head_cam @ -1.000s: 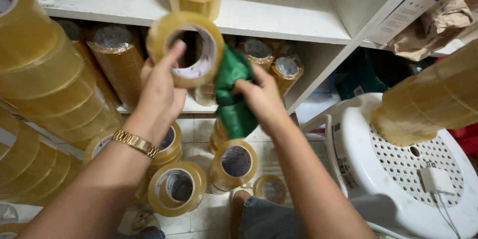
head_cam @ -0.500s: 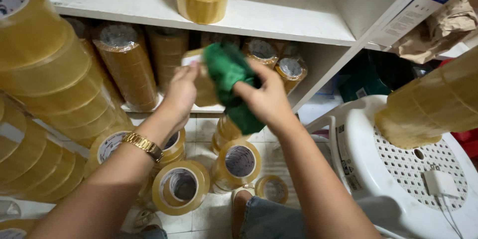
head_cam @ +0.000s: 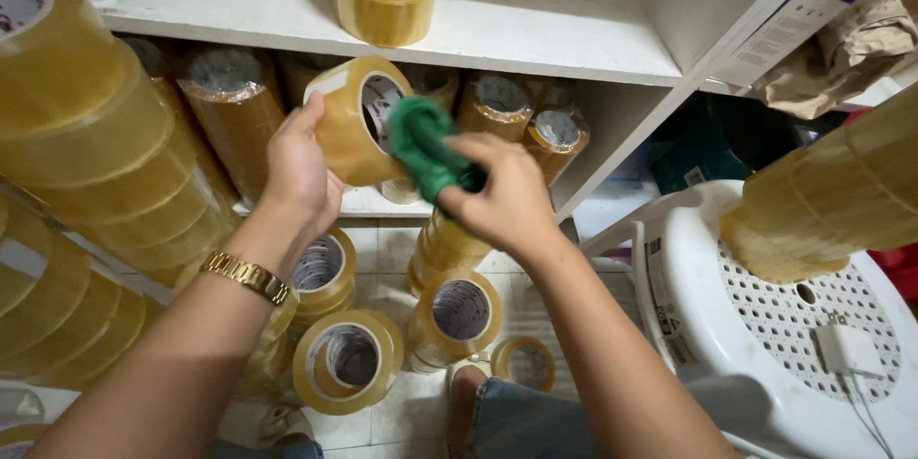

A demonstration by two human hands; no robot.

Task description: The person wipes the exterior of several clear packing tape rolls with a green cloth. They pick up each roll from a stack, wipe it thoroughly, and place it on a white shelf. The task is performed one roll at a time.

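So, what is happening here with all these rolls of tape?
A person holds one roll of clear packing tape in the left hand and presses a green cloth, held in the right hand, against the roll's open side. This takes place in front of a white shelf stacked with more tape rolls. Other rolls lie on the tiled floor below, beside a white plastic stool.

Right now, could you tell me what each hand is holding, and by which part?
The left hand grips a tape roll around its outer band. The right hand holds a bunched green cloth by its lower end, pressed at the roll's core.
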